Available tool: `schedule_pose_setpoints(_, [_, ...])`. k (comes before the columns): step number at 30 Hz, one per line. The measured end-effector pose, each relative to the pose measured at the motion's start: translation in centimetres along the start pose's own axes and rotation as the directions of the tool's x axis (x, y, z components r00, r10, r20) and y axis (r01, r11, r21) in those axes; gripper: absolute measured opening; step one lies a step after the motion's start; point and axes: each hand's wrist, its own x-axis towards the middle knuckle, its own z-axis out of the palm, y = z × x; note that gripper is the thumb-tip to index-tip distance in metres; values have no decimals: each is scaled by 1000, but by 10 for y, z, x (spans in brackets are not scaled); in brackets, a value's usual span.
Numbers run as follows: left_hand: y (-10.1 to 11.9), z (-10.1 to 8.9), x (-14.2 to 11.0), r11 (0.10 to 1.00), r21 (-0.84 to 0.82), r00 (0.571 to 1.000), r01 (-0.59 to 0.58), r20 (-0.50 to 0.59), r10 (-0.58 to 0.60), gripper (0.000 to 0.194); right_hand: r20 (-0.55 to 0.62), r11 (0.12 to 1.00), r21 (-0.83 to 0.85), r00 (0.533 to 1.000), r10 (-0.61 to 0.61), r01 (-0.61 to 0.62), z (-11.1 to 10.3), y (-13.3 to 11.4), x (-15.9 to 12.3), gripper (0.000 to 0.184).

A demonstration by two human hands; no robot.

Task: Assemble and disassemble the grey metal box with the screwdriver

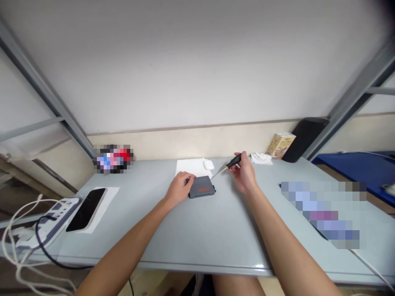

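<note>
A small grey box-shaped device (pixel 202 187) with an orange label on its front lies on the pale grey table (pixel 191 230). My left hand (pixel 180 187) rests on the device's left end, fingers curled over it. My right hand (pixel 245 174) grips a screwdriver (pixel 226 166) with a black and yellow handle. Its thin shaft slants down to the left, and the tip sits at the device's top right corner.
A white sheet (pixel 191 166) and a small white earbud case (pixel 208 165) lie behind the device. A dark phone (pixel 86 207) and a white power strip (pixel 52 220) with cables are at the left. A crumpled tissue (pixel 261 158), a carton (pixel 280 145) and a black speaker (pixel 304 137) stand at the back right.
</note>
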Motion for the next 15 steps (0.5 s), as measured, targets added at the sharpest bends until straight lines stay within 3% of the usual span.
schedule_pose_setpoints(5, [6, 1, -2, 1000, -20, 1000, -9, 8, 9, 27, 90, 998, 41, 995, -53, 50, 6, -12, -9, 55])
schedule_pose_setpoints(8, [8, -4, -1, 997, 14, 997, -77, -6, 77, 23, 224, 994, 48, 969, -102, 93, 11, -21, -17, 54])
schedule_pose_setpoints(12, [17, -21, 0, 955, 72, 958, -288, 43, 285, 23, 506, 988, -114, 862, -30, 102, 14, -25, -29, 49])
schedule_pose_setpoints(15, [28, -32, -2, 939, 103, 936, -328, 169, 308, 24, 631, 959, -242, 775, 38, 150, 12, -25, -34, 46])
